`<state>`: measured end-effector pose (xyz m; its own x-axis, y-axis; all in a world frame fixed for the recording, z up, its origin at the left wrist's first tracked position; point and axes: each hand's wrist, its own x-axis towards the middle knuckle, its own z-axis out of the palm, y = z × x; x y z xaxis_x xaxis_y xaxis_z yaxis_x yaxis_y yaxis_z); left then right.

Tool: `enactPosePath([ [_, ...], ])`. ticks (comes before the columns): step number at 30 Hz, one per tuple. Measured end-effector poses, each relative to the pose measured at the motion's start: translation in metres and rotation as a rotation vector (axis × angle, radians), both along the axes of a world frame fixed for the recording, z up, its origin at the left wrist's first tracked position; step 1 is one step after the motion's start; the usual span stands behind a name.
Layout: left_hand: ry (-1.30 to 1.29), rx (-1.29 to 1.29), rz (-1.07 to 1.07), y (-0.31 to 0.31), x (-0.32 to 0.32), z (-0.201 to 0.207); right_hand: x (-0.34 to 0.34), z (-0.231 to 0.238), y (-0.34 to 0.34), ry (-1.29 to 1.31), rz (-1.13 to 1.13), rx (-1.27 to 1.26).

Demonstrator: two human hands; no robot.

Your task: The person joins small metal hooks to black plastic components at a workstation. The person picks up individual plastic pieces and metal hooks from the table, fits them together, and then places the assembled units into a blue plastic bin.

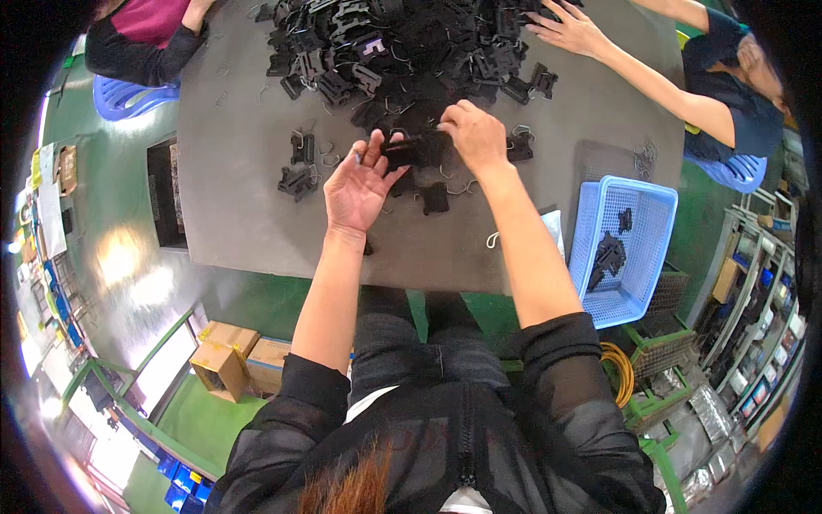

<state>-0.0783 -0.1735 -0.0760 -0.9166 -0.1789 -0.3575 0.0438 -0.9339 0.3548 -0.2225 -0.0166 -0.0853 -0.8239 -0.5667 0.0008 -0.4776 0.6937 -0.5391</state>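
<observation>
My left hand (358, 190) is turned palm up over the table, its fingers and thumb closed on a black plastic part (402, 155). To its right my right hand (477, 137) is in a pinch at the part's far right side; what lies between those fingertips is too small to make out. Just beyond both hands spreads a large heap of black plastic parts (342, 30), mixed with thin wire pieces. A loose black part (435, 198) lies on the near side of my hands. Left of my left hand rests another black part (297, 182).
A blue plastic basket (659, 248) with several black parts stands at the table's (248, 206) right edge. Beside it lie a white pouch (552, 226) and wire pieces (646, 158). One co-worker's hand (569, 31) reaches the heap from the right; another person's sleeve (141, 56) is far left.
</observation>
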Motion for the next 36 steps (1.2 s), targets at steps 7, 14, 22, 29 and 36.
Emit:
enactPosePath([
  [7, -0.588, -1.316, -0.143, 0.004, 0.003, -0.004, 0.011, 0.068, 0.008, -0.184, -0.081, -0.396],
  [14, -0.386, -2.051, -0.180, 0.046, -0.019, -0.006, 0.016, 0.085, 0.020, -0.396, -0.192, -0.133],
  [22, -0.682, -2.262, -0.476, 0.063, -0.046, -0.012, 0.010, 0.037, 0.078, -1.405, -0.614, -0.575],
  [29, -0.550, -2.255, -0.566, 0.064, -0.058, -0.018, 0.002, 0.038, 0.077, -1.003, -0.532, -0.505],
  [36, -0.649, -2.194, -0.629, 0.066, -0.063, -0.017, -0.012, 0.012, 0.102, 0.051, -0.090, 0.444],
])
